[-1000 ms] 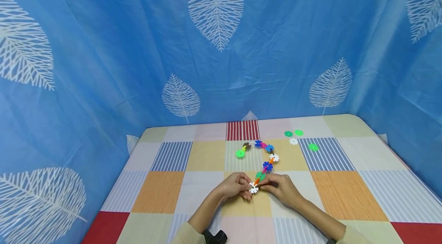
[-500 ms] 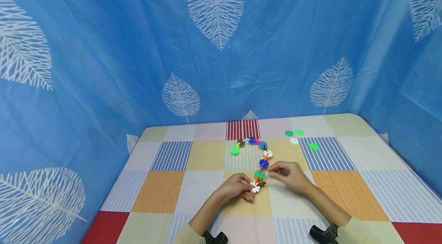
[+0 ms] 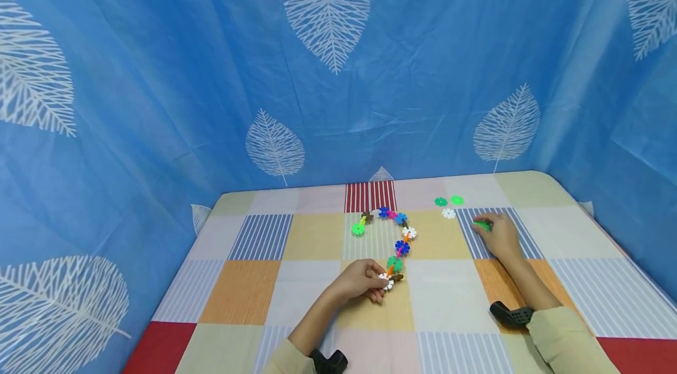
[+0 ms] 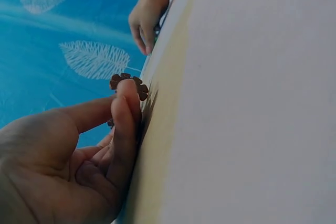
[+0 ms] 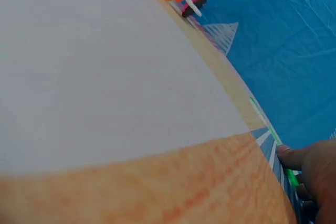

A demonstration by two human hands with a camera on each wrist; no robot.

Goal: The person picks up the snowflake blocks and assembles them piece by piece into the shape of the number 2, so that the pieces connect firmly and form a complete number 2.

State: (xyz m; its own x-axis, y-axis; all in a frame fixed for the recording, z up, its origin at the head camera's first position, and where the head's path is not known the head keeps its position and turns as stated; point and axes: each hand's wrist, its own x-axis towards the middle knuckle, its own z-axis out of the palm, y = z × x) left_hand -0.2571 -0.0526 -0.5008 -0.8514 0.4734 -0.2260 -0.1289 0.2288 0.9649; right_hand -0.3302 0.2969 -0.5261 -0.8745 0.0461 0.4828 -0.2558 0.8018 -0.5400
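Observation:
My left hand (image 3: pixel 359 281) pinches a white snowflake disc (image 3: pixel 389 284) at the near end of a curved chain of interlocked, many-coloured discs. A brown disc (image 3: pixel 396 277) is joined beside the white one; in the left wrist view the brown disc (image 4: pixel 142 89) shows just past the fingertips. Out to the right, my right hand (image 3: pixel 499 236) pinches a bright green snowflake disc (image 3: pixel 482 225) at the blue-striped patch of the cloth. The right wrist view shows the green disc (image 5: pixel 292 178) partly hidden by the thumb and fingers.
Loose on the patchwork cloth at the back right lie a dark green disc (image 3: pixel 441 201), a light green disc (image 3: pixel 457 200) and a white disc (image 3: pixel 448 213). The chain's far end is a green disc (image 3: pixel 358 229). A blue curtain (image 3: pixel 402 68) hangs behind.
My right hand has left the brown disc at the chain and moved right to the bright green disc. The left hand stays on the white disc; the chain's far part has swung slightly left.

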